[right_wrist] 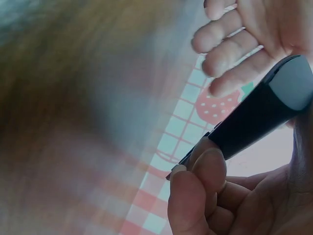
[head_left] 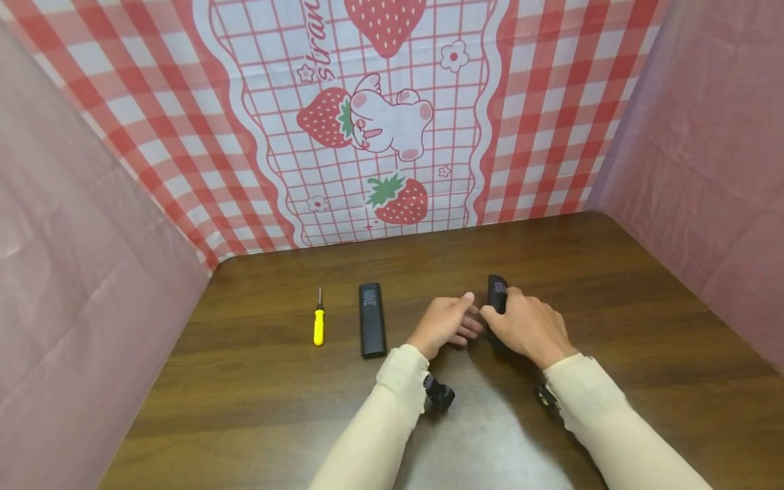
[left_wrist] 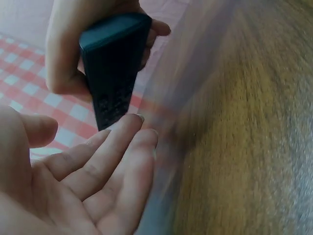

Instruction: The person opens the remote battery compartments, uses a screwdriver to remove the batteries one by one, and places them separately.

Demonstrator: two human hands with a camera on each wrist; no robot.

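The table [head_left: 612, 327] is dark brown with a wood grain. On it lie a screwdriver [head_left: 318, 320] with a yellow handle and a dark shaft, and a plain black remote [head_left: 371, 320]. The second remote [head_left: 497, 292] is black too, its end face looking grey in the right wrist view. The backdrop [head_left: 380, 116] is red-and-white check around a white panel with a thin red grid, red strawberries with green leaves and a white-and-pink bear. The side walls [head_left: 79, 272] are plain pink. Both sleeves [head_left: 392, 422] are cream.
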